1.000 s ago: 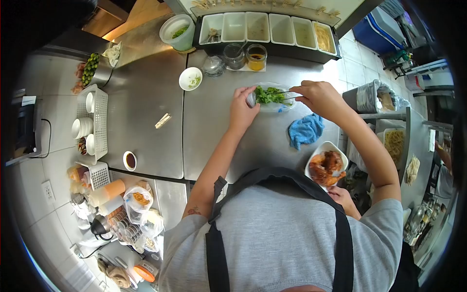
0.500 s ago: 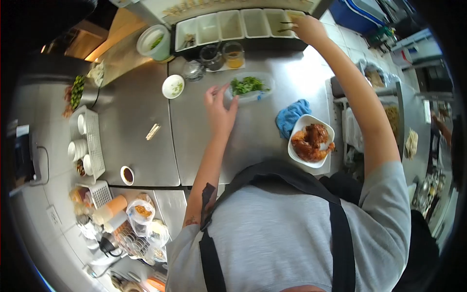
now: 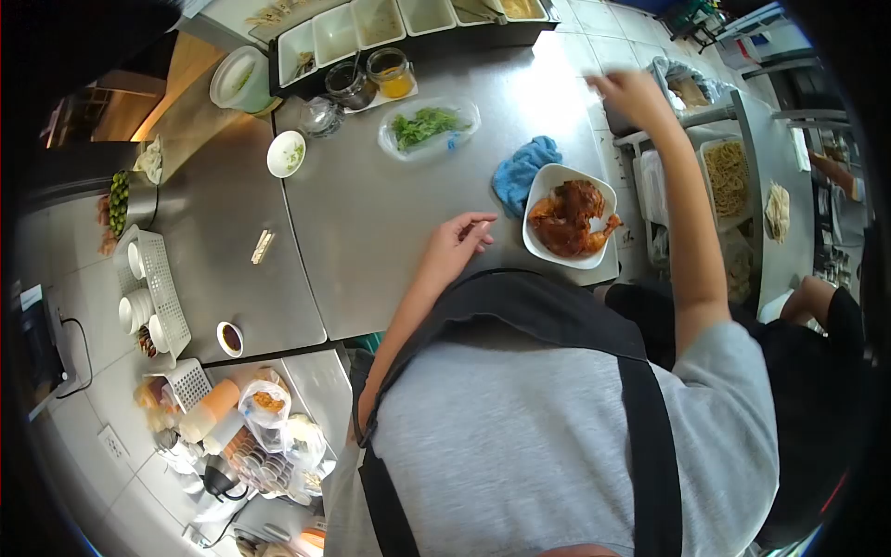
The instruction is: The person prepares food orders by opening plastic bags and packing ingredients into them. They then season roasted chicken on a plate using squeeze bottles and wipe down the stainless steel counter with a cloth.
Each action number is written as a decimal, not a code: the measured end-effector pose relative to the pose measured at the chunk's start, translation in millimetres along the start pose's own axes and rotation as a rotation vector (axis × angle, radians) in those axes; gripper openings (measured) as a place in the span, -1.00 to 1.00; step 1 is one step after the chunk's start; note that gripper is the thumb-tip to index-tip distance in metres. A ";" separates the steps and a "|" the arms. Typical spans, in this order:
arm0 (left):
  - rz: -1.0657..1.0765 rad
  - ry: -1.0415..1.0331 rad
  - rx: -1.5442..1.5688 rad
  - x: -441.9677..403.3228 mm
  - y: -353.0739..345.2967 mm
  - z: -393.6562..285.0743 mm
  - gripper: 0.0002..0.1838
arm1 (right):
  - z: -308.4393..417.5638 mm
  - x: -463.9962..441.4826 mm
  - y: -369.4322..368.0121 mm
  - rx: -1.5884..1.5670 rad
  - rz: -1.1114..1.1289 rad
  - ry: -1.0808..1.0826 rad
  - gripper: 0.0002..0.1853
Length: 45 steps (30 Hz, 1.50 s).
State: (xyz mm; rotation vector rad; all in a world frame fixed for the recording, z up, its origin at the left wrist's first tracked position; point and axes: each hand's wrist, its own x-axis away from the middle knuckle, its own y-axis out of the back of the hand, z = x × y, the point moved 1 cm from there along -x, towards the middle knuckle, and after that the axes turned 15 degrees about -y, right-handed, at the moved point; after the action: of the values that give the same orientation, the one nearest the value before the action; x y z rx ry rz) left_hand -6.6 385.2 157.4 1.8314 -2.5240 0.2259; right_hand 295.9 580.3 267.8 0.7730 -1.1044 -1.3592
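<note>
My left hand (image 3: 458,243) hovers over the steel table, its fingers loosely bent and apart with nothing visible in them. Just right of it a white bowl (image 3: 605,186) holds glazed brown roast chicken (image 3: 571,218). A crumpled blue cloth (image 3: 525,174) lies against the bowl's upper left side. Beyond the table's right edge is my right hand (image 3: 636,96), raised and smeared by motion, so its fingers and any content cannot be made out. Farther up the table, green herbs (image 3: 427,127) sit in a clear plastic container (image 3: 469,116).
White bins (image 3: 378,23) line the back, with a tong-like utensil (image 3: 478,11) in one. Two jars (image 3: 390,72) stand before them. A small white bowl (image 3: 286,154), wooden chopsticks (image 3: 263,247) and a sauce cup (image 3: 229,339) are leftward. Noodles (image 3: 727,176) fill a right-hand tray.
My right hand has left the bins, moving down and right; the utensil it held now rests in a bin. My left hand has come from the herbs toward the chicken bowl. The view has shifted.
</note>
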 end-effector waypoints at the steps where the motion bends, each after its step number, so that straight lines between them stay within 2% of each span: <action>1: 0.074 -0.007 -0.012 -1.4 -8.3 -3.4 -0.60 | -47.8 61.8 -6.2 -0.084 0.224 -0.247 -0.56; 3: 0.156 -0.007 -0.033 -4.9 -20.0 -4.6 -0.47 | -85.2 121.3 -15.6 -0.074 0.422 -0.459 -0.64; 5: 0.227 -0.011 -0.078 -8.5 -30.3 -3.6 -0.36 | -102.7 164.7 -36.5 -0.359 0.458 -0.524 -0.63; 7: 0.283 -0.024 -0.144 -11.5 -39.7 -2.3 -0.31 | -108.4 184.4 -55.2 -0.613 0.464 -0.496 -0.62; 8: 0.273 -0.031 -0.146 -12.4 -44.8 -0.8 -0.31 | -107.5 189.8 -63.3 -0.758 0.407 -0.518 -0.68; 12: 0.223 -0.035 -0.099 -11.7 -56.8 12.8 -0.31 | -85.2 202.8 -75.4 -0.770 0.090 -0.569 -0.72; 15: 0.169 0.003 -0.016 -7.9 -62.7 14.8 -0.33 | -96.0 192.9 -90.4 -0.691 -0.012 -0.509 -0.72; 16: 0.144 0.015 0.011 -7.6 -63.3 11.7 -0.34 | -98.4 186.6 -92.1 -0.674 0.054 -0.526 -0.68; 19: -0.008 -0.153 -0.015 5.6 -58.1 23.6 -0.34 | -98.2 168.5 -72.7 -0.955 0.244 -0.359 -0.65; 20: -0.057 -0.166 -0.020 13.5 -51.4 33.2 -0.36 | -106.7 153.2 -71.9 -1.000 0.336 -0.362 -0.62; 21: -0.114 -0.178 -0.046 24.0 -44.1 34.1 -0.37 | -100.4 137.8 -65.9 -0.960 0.302 -0.357 -0.65; 23: -0.224 -0.199 -0.094 47.5 -29.5 33.7 -0.37 | -74.1 101.8 -67.3 -0.782 0.278 -0.195 -0.66; 24: -0.269 -0.252 -0.113 58.4 -21.1 38.2 -0.37 | -51.1 87.9 -76.3 -0.708 0.247 -0.036 -0.64; 26: -0.366 -0.123 -0.041 80.7 -7.6 21.7 -0.37 | -0.4 76.2 -97.0 -0.528 0.263 0.263 -0.61; 27: -0.419 -0.060 -0.003 90.9 -0.8 15.3 -0.37 | 1.8 62.0 -123.1 -0.268 0.133 0.527 -0.63; 29: -0.490 -0.052 0.072 104.8 13.2 17.3 -0.38 | 24.8 42.5 -128.3 -0.128 0.202 0.468 -0.70; 32: -0.565 -0.003 0.091 119.4 23.8 14.0 -0.38 | 70.5 45.0 -108.5 -0.165 0.236 0.387 -0.77; 36: -0.558 0.081 -0.026 121.9 40.3 8.4 -0.38 | 133.5 56.7 -122.9 -0.418 0.223 0.678 -0.83; 39: -0.567 0.086 -0.038 117.7 44.3 6.8 -0.36 | 170.4 58.9 -158.0 -0.490 0.259 0.905 -0.83; 42: -0.582 0.109 -0.037 115.2 42.3 0.8 -0.35 | 192.0 73.6 -174.5 -0.400 0.591 0.799 -0.82; 45: -0.665 0.093 -0.035 114.8 36.0 -1.4 -0.35 | 198.6 69.9 -180.1 -0.297 0.448 0.885 -0.81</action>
State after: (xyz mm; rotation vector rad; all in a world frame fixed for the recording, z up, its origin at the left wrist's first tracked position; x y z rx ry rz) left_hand -76.8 287.8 166.0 2.4344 -1.7131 0.2354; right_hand 39.3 525.6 178.8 0.7308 -0.3232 -0.6444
